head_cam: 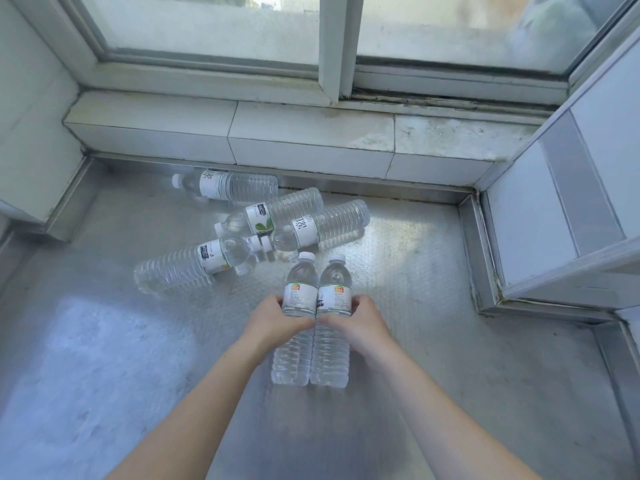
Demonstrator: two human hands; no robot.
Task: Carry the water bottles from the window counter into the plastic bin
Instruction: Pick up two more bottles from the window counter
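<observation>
Two clear water bottles with white caps lie side by side on the metal counter (104, 341), caps pointing toward the window. My left hand (273, 320) is wrapped around the left bottle (298, 299) at its label. My right hand (363, 322) grips the right bottle (334, 296) the same way. Beyond them several more bottles lie on their sides: one at the left (183, 265), one against the tiled ledge (225, 184), and two crossed in the middle (277, 211) (325, 223). The plastic bin is out of view.
A white tiled ledge (277, 133) and a sliding window (332, 46) run along the far side. A tiled wall (31, 116) closes the left, and a white cabinet or frame (561, 202) stands at the right.
</observation>
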